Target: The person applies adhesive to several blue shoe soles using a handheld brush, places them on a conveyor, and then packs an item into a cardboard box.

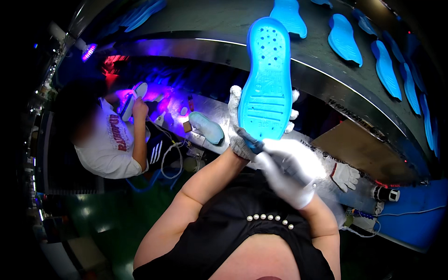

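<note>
A bright blue shoe sole [267,84] stands heel end toward me, with small holes at its far end and grooved lines nearer. My left hand [239,143], in a whitish knit glove, is closed around it from below, fingertips showing at both edges. My right hand [288,173], in a white glove smeared by motion and glare, grips a dark-handled tool [253,140]. The tool's head is at the sole's near end; its exact kind is blurred. Whether it touches the sole, I cannot tell.
Several blue soles [344,39] lie on the curved dark conveyor [210,23] ahead. A pale sole [206,127] lies on the metal bench at left, a white glove [345,177] at right. A co-worker [114,140] sits at left, holding a shoe [133,100] under purple light. Cardboard [359,144] leans at right.
</note>
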### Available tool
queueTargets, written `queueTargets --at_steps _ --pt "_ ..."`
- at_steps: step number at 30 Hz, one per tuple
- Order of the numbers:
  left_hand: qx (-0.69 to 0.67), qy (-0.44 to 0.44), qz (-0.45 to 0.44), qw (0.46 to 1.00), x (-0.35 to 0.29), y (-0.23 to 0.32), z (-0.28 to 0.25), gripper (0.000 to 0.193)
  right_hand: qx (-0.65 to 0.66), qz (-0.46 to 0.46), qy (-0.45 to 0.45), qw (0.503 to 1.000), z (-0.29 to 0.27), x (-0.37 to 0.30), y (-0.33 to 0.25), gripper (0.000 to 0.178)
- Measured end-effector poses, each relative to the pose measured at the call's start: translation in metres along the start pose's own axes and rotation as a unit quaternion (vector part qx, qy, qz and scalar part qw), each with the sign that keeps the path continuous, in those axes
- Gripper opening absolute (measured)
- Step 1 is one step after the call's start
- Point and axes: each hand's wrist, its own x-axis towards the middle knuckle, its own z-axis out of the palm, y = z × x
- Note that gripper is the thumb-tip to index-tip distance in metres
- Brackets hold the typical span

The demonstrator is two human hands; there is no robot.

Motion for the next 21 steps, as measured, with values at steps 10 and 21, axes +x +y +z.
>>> queueTargets --at_steps 10,21 --pt "0.08 -0.019 -0.069 0.994 0.008 0.028 0.004 0.087 0.168 0.199 0.017 0.965 -0.003 0.004 0.022 0.023" --pt "0.198 0.135 -0.186 0.953 0.01 0.062 -0.024 0.059 0.066 0.076 -0.191 0.976 -0.007 0.001 0.039 0.023"
